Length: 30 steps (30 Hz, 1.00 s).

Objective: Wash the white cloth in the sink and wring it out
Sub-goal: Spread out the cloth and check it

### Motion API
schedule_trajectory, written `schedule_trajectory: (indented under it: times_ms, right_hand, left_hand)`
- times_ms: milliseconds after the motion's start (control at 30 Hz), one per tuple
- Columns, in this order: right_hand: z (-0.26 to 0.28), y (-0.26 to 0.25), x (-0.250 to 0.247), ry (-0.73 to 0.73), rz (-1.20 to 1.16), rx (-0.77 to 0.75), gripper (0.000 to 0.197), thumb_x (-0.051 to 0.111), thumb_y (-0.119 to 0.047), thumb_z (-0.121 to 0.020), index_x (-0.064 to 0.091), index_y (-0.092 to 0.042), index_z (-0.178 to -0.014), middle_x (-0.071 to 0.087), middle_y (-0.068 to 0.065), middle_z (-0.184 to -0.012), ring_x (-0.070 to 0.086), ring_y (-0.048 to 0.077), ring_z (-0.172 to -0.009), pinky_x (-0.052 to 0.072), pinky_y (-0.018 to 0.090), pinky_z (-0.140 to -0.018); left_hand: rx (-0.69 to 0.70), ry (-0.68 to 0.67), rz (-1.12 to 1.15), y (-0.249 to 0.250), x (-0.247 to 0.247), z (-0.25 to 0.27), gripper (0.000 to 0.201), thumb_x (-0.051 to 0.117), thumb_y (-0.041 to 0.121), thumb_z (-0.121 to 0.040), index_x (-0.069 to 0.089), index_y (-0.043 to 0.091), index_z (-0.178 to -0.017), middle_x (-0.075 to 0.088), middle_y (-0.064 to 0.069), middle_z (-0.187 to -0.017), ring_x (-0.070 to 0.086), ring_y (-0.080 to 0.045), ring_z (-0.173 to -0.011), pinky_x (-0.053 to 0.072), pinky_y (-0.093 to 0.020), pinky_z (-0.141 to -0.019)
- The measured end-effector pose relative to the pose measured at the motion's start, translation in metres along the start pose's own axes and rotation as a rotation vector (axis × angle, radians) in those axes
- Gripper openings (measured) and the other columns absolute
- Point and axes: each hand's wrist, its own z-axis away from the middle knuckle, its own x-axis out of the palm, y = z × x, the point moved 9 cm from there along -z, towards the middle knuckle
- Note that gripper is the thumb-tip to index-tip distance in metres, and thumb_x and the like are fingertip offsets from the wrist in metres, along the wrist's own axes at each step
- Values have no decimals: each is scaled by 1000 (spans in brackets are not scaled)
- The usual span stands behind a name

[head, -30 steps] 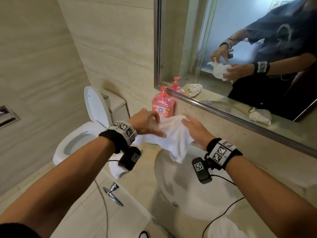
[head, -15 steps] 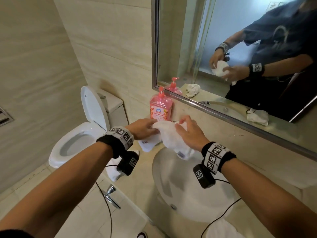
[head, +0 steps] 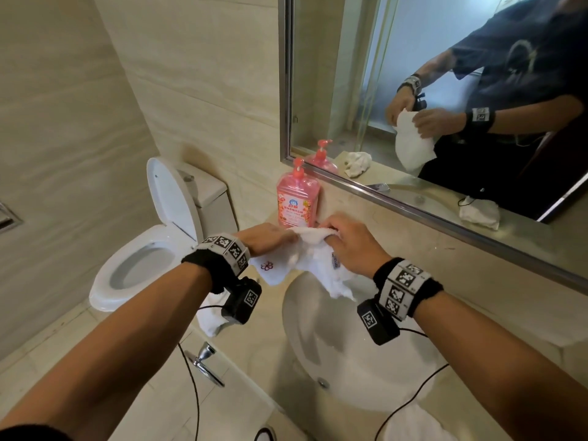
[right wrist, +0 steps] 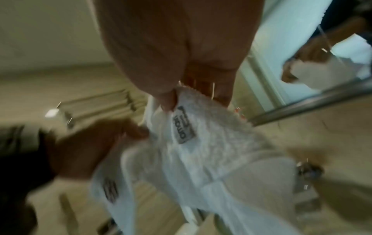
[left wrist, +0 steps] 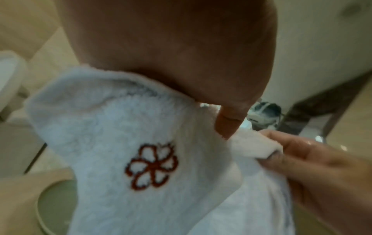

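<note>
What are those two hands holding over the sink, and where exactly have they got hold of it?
The white cloth. Both hands grip its bunched upper edge: the left hand at the corner above the red flower embroidery, the right hand beside the label. The rest hangs down.

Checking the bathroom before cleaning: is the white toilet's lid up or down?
Up. The white toilet's lid stands raised against the tank, leaving the seat ring and bowl uncovered.

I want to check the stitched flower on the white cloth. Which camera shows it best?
The left wrist view: the red flower emblem fills the middle of the white cloth, close and fairly sharp. The head view shows it only as a small mark below the left hand. In the right wrist view I can't find it.
</note>
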Motion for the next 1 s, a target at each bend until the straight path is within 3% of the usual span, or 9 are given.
schedule_trajectory:
  times_ms: [167, 267, 333, 467, 600, 667, 767, 933, 1000]
  right_hand:
    - [-12, 7, 7, -10, -300, 228, 20, 53, -24, -93, 66, -26, -78, 67, -18, -69, 61, 2, -68, 45, 12, -57]
    - [-19, -2, 11, -17, -283, 241, 22, 53, -31, -93, 70, -19, -86, 71, -5, -84, 65, 16, -84, 52, 31, -72]
    - [-20, -3, 3, 6, -306, 231, 20, 55, -28, -93, 69, -23, -79, 70, -12, -76, 64, 4, -76, 49, 23, -65]
    - [-17, 13, -28, 55, -240, 248, 20, 62, -30, -91, 70, -23, -74, 62, -10, -65, 53, 6, -61, 42, 27, -60]
    - [-8, 39, -37, 107, -194, 289, 31, 69, -37, -91, 66, -8, -80, 62, 10, -72, 53, 15, -66, 42, 32, -63]
    - [-1, 41, -25, 185, -236, 334, 37, 64, -38, -95, 61, -7, -77, 55, 5, -68, 49, 17, -64, 39, 30, -61]
    - [-1, 15, 12, 218, -392, 267, 34, 52, -50, -98, 65, -22, -84, 61, -12, -62, 55, 6, -57, 41, 17, -51]
    - [-6, 20, 2, 372, -433, 483, 54, 39, -59, -102, 61, -20, -72, 61, -10, -65, 58, 0, -61, 41, 16, -46]
    - [-5, 19, 8, 378, -437, 476, 53, 38, -57, -103, 62, -20, -73, 62, -8, -66, 60, -2, -56, 41, 13, -44]
  left_hand:
    - [-101, 119, -71, -4, 11, -2, 101, 54, 89, -65, 29, 20, -135, 52, 7, -104, 54, -17, -86, 40, -29, -75]
    - [24, 236, -52, 18, 11, -12, 55, 46, 59, -93, 51, 19, -131, 63, -2, -117, 58, -20, -94, 49, -35, -84]
    - [57, 358, -8, 19, -3, -10, 30, 47, 34, -99, 61, 13, -116, 66, -9, -111, 60, -24, -93, 51, -39, -84]
    - [128, 563, 229, -1, -33, 10, 12, 63, 30, -94, 66, 19, -93, 67, 3, -85, 60, -11, -76, 41, -25, -65]
    - [97, 491, 568, -7, -35, 6, 40, 49, 44, -100, 70, 10, -93, 71, -8, -88, 67, -17, -78, 55, -41, -75]
    - [-27, 464, 716, -3, -27, -2, 59, 42, 51, -101, 68, -1, -103, 70, -21, -103, 67, -36, -96, 53, -50, -93]
    - [-94, 393, 1071, 18, -14, -15, 47, 47, 49, -98, 68, 7, -100, 73, -11, -98, 70, -26, -91, 58, -40, -84]
    - [-12, 407, 708, 49, -12, -22, 9, 44, 22, -102, 48, 14, -100, 62, -3, -85, 63, -21, -71, 49, -13, -57]
    - [-15, 423, 668, 48, -14, -24, 15, 41, 24, -104, 51, 16, -97, 67, -10, -97, 65, -24, -80, 52, -15, -64]
